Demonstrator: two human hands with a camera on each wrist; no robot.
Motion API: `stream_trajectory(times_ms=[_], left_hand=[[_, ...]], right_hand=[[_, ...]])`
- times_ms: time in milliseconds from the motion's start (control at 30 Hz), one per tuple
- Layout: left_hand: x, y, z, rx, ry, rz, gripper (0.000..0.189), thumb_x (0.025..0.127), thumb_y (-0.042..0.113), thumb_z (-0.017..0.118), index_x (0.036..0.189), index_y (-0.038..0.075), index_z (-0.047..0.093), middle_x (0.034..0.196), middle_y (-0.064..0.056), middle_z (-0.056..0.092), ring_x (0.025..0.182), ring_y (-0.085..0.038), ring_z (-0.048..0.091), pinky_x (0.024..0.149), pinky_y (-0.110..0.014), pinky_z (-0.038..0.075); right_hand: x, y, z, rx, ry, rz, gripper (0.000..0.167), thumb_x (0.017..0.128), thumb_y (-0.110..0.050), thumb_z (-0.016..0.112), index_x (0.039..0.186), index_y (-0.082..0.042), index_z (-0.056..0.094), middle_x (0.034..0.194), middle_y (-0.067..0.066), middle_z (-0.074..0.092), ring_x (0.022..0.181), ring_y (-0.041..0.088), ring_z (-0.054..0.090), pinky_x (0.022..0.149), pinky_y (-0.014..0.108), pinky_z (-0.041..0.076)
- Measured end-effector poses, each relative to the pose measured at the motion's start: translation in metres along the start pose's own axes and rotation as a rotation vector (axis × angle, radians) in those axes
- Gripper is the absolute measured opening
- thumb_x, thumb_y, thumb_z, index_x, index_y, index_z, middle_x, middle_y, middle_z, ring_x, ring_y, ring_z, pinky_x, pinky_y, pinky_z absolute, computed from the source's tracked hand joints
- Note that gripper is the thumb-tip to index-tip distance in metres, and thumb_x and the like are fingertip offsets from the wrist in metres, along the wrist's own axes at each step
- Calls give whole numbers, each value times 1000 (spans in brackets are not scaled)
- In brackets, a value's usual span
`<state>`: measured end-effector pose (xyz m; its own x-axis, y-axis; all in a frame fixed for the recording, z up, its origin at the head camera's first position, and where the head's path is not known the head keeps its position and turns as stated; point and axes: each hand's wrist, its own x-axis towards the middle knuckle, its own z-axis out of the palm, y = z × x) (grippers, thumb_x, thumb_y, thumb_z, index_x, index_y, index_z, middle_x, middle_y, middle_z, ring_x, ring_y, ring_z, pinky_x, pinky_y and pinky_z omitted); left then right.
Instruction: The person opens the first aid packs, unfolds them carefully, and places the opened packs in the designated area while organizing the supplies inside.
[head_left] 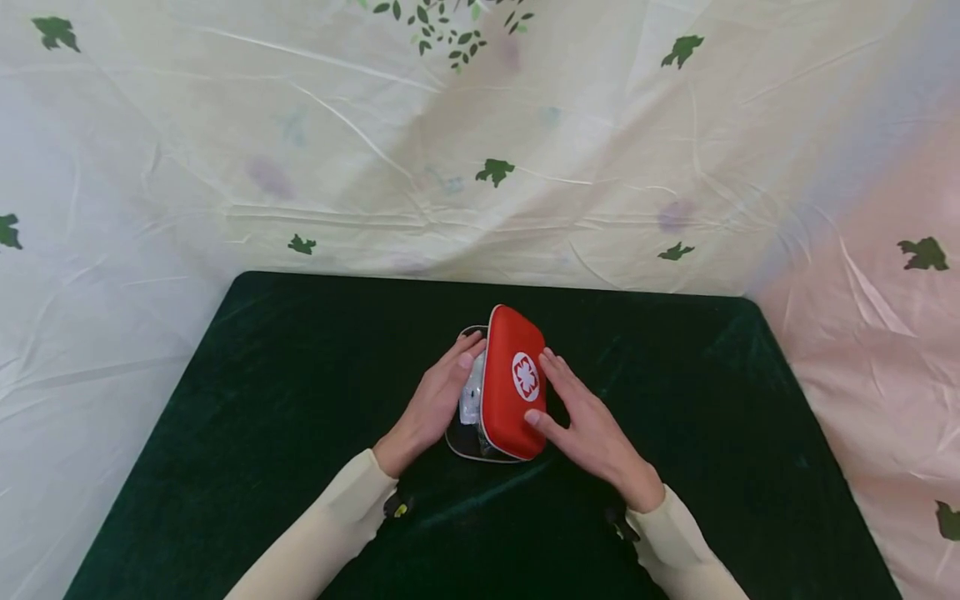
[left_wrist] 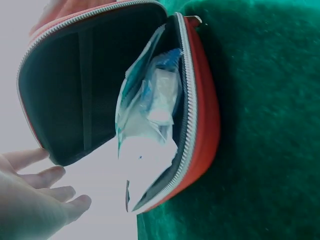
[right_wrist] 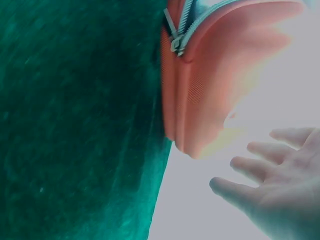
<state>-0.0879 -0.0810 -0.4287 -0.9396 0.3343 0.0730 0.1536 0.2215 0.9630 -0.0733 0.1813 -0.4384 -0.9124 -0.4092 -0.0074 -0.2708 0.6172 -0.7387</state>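
Head: red hard-shell zip case [head_left: 506, 429] sits mid-table on dark green velvety cloth [head_left: 300, 367], lid [head_left: 517, 333] tilted up, not closed. Left hand [head_left: 427, 404] at the gap, fingers roughly straight, pinching nothing. Right hand [head_left: 596, 429] at the lid's outer face, fingers extended, thumb apart; fingertips look to touch it, pressure can't be told. Risk: lid likely drops or swings if that light support slips, maybe onto the left fingers.

Left wrist: clear crinkly plastic packets [left_wrist: 162, 95] stand up in the lower half, some leaning past the silver-toothed zipper [left_wrist: 192, 120]. Left fingers spread a little, by the lid's edge. Packets could spill if the case tips, or get caught in the teeth if the lid comes down on them.

Right wrist: right fingers spread beside the case, glare hides contact. Metal zipper pull [right_wrist: 175, 44] hangs at the corner; loose plastic there could jam it.
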Motion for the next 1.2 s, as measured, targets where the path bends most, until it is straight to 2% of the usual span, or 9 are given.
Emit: stream_trajectory(times_ms=[200,333,467,600,700,867,967,1067,1200], left_hand=[[5,4,5,-24,-41,33,70,109,55,26,160,9,39,169,-6,30,154,-32,27,122,-57,26],[11,7,9,-22,-77,52,75,107,61,24,161,11,39,170,-6,27,153,-33,28,121,-59,26],[16,12,15,1,-108,57,82,104,68,20,161,12,38,171,-5,24,155,-35,23,122,-61,21],[20,17,22,28,-133,45,82,103,71,18,161,18,39,172,-2,22,158,-32,15,123,-62,15],[23,21,27,38,-161,38,83,102,74,16,161,22,39,172,0,22,159,-29,9,124,-61,12],[28,22,33,58,-209,53,88,99,78,14,162,21,38,172,-2,21,160,-30,4,124,-61,10],[27,20,32,65,-189,51,88,100,78,17,161,19,39,171,-2,23,160,-28,6,125,-60,10],[25,16,25,88,-140,58,85,102,74,21,160,16,42,170,-3,27,159,-27,10,125,-58,10],[20,7,14,160,-78,73,73,107,62,28,158,11,44,169,-8,30,159,-29,14,126,-56,12]], right_hand=[[-3,-8,-1,62,22,-12,84,99,-51,61,167,-26,18,173,0,16,156,34,23,114,67,34],[-3,-10,-1,87,45,-12,84,100,-49,61,167,-25,17,174,0,15,155,35,25,116,67,30],[-4,-11,-3,102,73,-11,83,101,-46,60,168,-24,16,174,0,14,156,34,24,118,66,27],[-7,-11,-7,117,97,-12,82,102,-45,59,167,-29,13,174,-1,13,156,32,23,119,63,29],[-8,-9,-10,134,110,-18,81,103,-41,59,167,-29,13,173,3,14,153,35,30,116,61,35],[-11,-5,-13,157,118,-4,79,103,-38,59,168,-26,15,170,10,25,144,37,44,110,61,42],[-14,-2,-15,187,113,10,77,104,-35,59,167,-29,16,168,11,29,143,37,45,110,62,41],[-19,3,-20,221,104,15,76,104,-30,59,167,-33,16,168,10,29,144,38,45,110,63,42],[-26,12,-28,255,94,18,74,106,-24,57,167,-33,16,168,12,28,142,42,46,107,59,46]])
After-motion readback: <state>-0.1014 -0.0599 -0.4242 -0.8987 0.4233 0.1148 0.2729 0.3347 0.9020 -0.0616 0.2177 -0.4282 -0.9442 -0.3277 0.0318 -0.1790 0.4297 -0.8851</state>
